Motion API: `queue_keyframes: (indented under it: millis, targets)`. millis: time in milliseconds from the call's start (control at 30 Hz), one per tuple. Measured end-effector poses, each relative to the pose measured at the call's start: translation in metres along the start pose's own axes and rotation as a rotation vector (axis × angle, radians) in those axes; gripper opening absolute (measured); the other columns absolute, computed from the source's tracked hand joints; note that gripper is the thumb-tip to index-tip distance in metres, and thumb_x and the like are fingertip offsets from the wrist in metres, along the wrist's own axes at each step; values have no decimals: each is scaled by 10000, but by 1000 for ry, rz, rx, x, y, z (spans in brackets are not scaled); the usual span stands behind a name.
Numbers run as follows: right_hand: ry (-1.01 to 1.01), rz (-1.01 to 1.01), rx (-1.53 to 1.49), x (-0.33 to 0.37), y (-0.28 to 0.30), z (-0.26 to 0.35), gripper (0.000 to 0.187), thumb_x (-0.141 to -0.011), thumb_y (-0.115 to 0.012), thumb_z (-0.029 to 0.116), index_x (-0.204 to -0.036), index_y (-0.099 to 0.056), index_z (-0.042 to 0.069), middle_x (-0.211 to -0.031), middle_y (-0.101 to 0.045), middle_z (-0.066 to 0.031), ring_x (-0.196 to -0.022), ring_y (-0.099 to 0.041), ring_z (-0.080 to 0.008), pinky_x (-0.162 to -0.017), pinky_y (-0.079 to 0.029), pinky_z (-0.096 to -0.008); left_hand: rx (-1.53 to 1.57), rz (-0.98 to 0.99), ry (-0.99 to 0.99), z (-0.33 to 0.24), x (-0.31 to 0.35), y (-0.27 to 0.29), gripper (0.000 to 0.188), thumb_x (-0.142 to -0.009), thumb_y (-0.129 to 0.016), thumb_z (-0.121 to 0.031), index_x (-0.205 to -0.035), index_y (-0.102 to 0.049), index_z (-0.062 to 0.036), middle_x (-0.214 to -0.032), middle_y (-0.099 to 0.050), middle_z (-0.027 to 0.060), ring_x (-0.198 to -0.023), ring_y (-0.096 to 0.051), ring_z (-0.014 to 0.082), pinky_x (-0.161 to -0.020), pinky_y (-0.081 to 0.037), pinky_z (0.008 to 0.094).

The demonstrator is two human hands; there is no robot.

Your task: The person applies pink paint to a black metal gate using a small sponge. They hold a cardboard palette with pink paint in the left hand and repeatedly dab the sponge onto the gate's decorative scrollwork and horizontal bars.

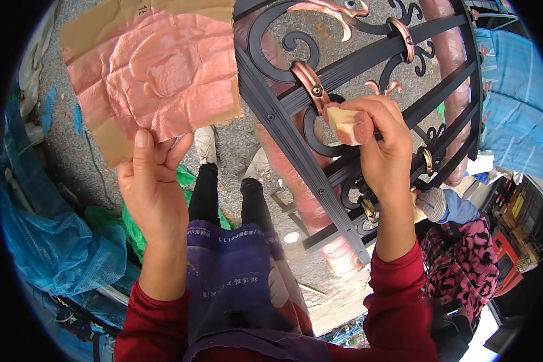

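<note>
My left hand (155,190) grips the lower edge of a brown cardboard piece (111,78), thumb on top. Its upper face is coated with wet coppery-pink paint (166,63), thickest in the middle. In my right hand (387,148), a pale sponge block (348,125) stained with the same paint is pinched between thumb and fingers. The sponge is by the lower end of a copper-coloured collar (309,79) on a black metal railing panel (338,217); whether they touch I cannot tell. Black scrolls and more copper-coloured collars (402,37) fill the panel.
Pink-wrapped rolls (304,187) lie beneath the panel on grey ground. At right, another person in a patterned pink-and-black garment (464,262) has a gloved hand (431,204) near the panel. Blue sheeting (519,78) lies far right, with blue plastic (60,241) at left.
</note>
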State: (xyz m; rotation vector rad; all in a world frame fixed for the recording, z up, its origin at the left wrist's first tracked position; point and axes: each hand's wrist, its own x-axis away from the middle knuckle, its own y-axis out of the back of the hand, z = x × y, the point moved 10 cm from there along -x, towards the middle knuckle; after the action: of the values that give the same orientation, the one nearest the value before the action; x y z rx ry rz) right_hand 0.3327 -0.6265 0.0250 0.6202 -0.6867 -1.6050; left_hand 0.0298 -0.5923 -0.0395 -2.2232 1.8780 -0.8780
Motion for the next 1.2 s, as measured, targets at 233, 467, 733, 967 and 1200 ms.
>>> queue_keyframes:
  millis: [233, 467, 733, 967, 1200]
  targets:
    - [116, 50, -58, -52, -14, 21, 219, -867, -603, -60, -1075, -644, -6, -970, -634, -78, -899, -621, -170, -800, -476, -261, -1, -21, 18, 2, 0, -8, 158, -1017, -554, -134, -1056, -651, -16, -1005, -697, 53, -883, -704, 159, -830, -619, 417]
    - [-179, 135, -121, -12, -6, -6, 222, -815, -619, -45, -1030, -656, -6, -890, -630, -125, -802, -607, -262, -714, -483, -324, 2, -48, 1, -2, -4, 0, 142, -1018, -554, -141, -1059, -642, -37, -998, -687, 39, -871, -697, 139, -824, -621, 411]
    - [-236, 57, -179, -44, -22, -10, 228, -833, -667, 61, -1042, -655, -28, -838, -637, -138, -686, -574, -197, -646, -453, -328, -10, -44, 5, 2, -6, 0, 139, -1016, -562, -147, -1010, -648, -38, -975, -684, 42, -849, -692, 132, -820, -623, 413]
    - [-433, 39, -313, -18, 2, -15, 235, -887, -660, 47, -1109, -650, -28, -830, -648, -44, -808, -594, -71, -721, -466, -231, 7, -100, 11, -2, -7, 6, 160, -1011, -572, -136, -938, -659, -24, -923, -685, 57, -823, -690, 130, -818, -626, 424]
    - [-324, 87, -214, -41, -18, -10, 224, -886, -674, 69, -1087, -647, -25, -840, -648, -59, -688, -513, -69, -622, -439, -262, 19, -103, 30, 1, -6, 1, 160, -1009, -575, -135, -931, -658, -23, -926, -684, 55, -818, -693, 133, -811, -628, 421]
